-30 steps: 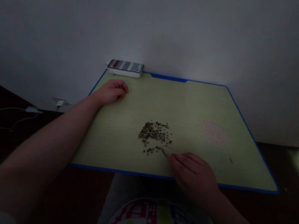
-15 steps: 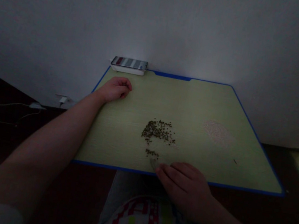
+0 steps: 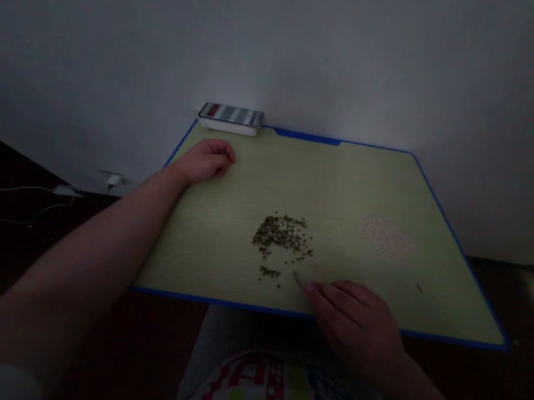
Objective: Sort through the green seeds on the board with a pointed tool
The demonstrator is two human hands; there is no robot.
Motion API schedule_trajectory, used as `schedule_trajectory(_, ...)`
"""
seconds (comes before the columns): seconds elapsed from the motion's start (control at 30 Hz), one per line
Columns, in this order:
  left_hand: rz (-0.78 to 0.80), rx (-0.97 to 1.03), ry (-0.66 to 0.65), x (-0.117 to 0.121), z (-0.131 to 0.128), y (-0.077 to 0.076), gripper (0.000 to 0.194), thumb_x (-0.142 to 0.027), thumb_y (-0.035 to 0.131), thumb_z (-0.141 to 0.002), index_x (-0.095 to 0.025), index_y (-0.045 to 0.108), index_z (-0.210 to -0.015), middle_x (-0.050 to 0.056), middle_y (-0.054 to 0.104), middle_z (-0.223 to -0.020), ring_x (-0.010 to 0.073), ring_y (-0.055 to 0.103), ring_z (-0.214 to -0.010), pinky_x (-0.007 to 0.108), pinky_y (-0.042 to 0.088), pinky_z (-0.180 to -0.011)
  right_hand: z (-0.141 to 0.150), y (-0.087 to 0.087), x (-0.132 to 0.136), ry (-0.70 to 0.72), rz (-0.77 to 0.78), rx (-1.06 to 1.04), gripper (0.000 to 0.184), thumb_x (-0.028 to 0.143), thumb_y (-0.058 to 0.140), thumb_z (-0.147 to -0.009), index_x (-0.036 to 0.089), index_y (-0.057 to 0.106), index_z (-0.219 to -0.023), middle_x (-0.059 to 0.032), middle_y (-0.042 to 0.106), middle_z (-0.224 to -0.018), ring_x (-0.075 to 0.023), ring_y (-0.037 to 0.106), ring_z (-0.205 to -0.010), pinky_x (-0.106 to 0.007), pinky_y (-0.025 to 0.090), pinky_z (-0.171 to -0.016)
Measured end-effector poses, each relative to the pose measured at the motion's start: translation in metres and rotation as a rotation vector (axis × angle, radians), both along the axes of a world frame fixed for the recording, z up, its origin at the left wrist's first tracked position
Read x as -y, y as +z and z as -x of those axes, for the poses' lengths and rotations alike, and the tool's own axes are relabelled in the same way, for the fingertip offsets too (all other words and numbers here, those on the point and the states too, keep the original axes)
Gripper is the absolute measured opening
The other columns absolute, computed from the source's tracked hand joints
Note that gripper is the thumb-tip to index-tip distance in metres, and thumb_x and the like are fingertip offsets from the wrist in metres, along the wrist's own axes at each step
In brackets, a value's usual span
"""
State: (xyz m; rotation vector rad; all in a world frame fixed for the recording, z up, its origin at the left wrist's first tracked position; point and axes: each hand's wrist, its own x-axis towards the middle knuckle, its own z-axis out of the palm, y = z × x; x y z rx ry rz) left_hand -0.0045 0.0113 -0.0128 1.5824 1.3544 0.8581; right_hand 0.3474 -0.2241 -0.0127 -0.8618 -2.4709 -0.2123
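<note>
The wall (image 3: 320, 47) is dim behind the table (image 3: 300, 178). The right hand (image 3: 359, 321) pinches a sliver (image 3: 300, 279) that juts ahead, long axis slanting forward-left toward dark grains (image 3: 279, 232). Farther forward-left, the left hand (image 3: 207, 161) lies curled; whether around anything, I can't tell.

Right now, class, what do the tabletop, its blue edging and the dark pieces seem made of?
Tabletop: perhaps laminate, matte, faint streaks. Blue edging: probably plastic, smooth and evenly coloured. Dark pieces: possibly seeds, small and loose; too dim for finish.
</note>
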Motion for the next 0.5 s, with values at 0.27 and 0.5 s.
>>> schedule_trajectory(0.27, 0.017, -0.005, 0.008, 0.004, -0.004, 0.005, 0.015, -0.013, 0.057, -0.058, -0.019, 0.058, -0.072, -0.004, 0.048, -0.045, 0.0097, 0.042, -0.043, 0.024, 0.029, -0.047, 0.020, 0.006, 0.012, 0.085, 0.028, -0.066, 0.026, 0.011, 0.049, -0.104, 0.013, 0.073, -0.112, -0.0053, 0.080, -0.093, -0.0172, 0.069, -0.076, -0.032, 0.056, -0.067)
schedule_trajectory(0.5, 0.014, -0.004, 0.001, 0.003, -0.003, 0.004, 0.016, -0.012, 0.055, -0.059, -0.018, 0.057, -0.073, -0.004, 0.047, -0.047, 0.0094, 0.041, -0.043, 0.023, 0.028, -0.047, 0.013, 0.007, 0.009, 0.132, 0.016, 0.010, 0.031, 0.011, 0.045, -0.105, 0.015, 0.075, -0.110, -0.0056, 0.081, -0.094, -0.0164, 0.068, -0.077, -0.031, 0.055, -0.069)
